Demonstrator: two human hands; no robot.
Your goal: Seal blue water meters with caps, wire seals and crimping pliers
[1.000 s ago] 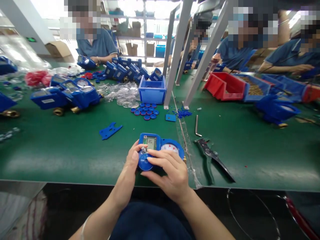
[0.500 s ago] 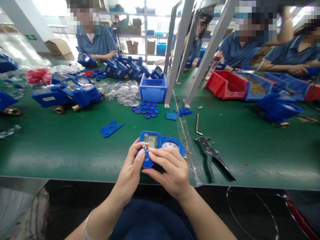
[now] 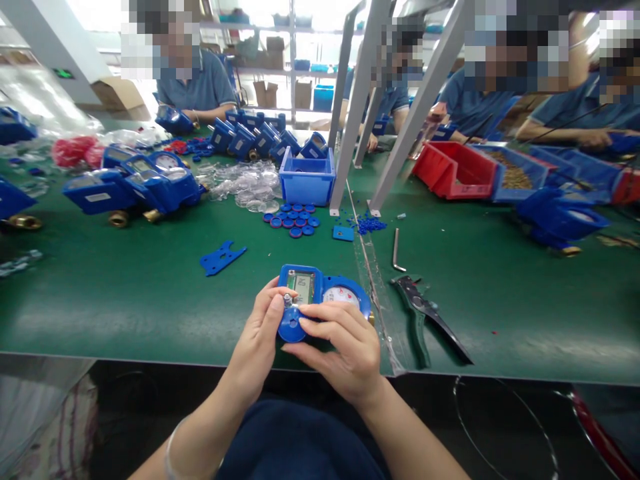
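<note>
A blue water meter (image 3: 319, 276) with a small digital display and a round dial rests near the table's front edge, between my hands. My left hand (image 3: 261, 320) is closed on its left side, thumb and index finger beside a small metal part (image 3: 287, 300) under the display. From the right, my right hand (image 3: 345, 340) wraps over the meter's lower part, fingertips at a round blue piece (image 3: 293, 325) at its front. The fingers partly cover the dial. A brass fitting just shows past my right hand.
Wire strippers (image 3: 430, 317) and a hex key (image 3: 397, 250) lie to the right. A flat blue plate (image 3: 223, 258) lies left. Farther back are blue caps (image 3: 295, 220), a blue bin (image 3: 307, 187), a red bin (image 3: 455, 173), metal posts and more meters (image 3: 135, 183). Several co-workers sit opposite.
My left thumb has shifted upward, and my right fingers have spread slightly off the front. More of the round blue piece shows now. Both hands stay at the meter.
</note>
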